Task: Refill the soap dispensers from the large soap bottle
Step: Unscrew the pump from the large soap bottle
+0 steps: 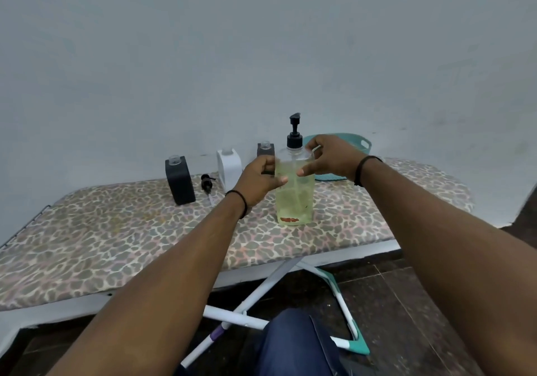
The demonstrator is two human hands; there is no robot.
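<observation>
Hands grip the upright large soap bottle [295,195]: left hand [260,179] and right hand [329,156] each curl fingers round its shoulders; black dispenser [180,179] stands left of the left hand.

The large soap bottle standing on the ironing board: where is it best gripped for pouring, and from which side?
Grip the large soap bottle on its flat-sided upper body, just below the shoulder, coming in from both sides. It stands upright and is tall, so a high grip likely steadies it. The left hand and right hand already clasp it there. The black pump is still on, and should probably come off first.
</observation>
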